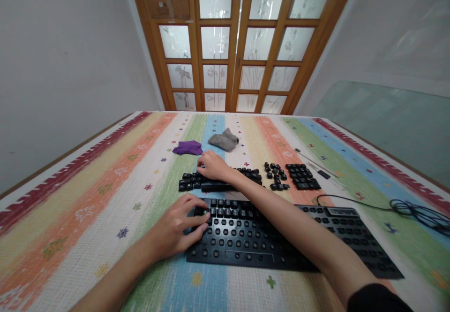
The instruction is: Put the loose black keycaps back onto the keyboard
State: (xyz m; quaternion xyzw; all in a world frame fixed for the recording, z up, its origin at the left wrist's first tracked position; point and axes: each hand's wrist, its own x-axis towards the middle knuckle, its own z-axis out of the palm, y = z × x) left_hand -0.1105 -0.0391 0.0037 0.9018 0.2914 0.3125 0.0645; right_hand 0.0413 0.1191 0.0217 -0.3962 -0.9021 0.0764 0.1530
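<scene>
While the left hand (176,230) lies flat on the left end of the black keyboard (281,244), its fingers spread loosely over the bare key sockets and gripping nothing, the right hand (213,165) reaches across and beyond it to the rows of loose keycaps (197,181) laid out on the tabletop (105,194). The right hand's fingers are curled down onto the top of those keycaps; whether they pinch 1 of them cannot be told from this view. The 2 hands are well apart, the right one farther from the person than the left, with the right forearm crossing over the middle of the keyboard.

The keyboard sits near the front edge of the tabletop, most of its keycaps removed, and its cable (418,211) coils off to the right. Beyond it the removed keycaps lie in groups: a long block under the right hand, a small cluster (276,176) to the right, and a square block (302,177) beside that. A thin tool (312,161) lies just past the square block. Farther back rest a purple cloth (188,148) and a grey cloth (224,140), near each other. The tabletop is covered by a striped, multicoloured mat.
</scene>
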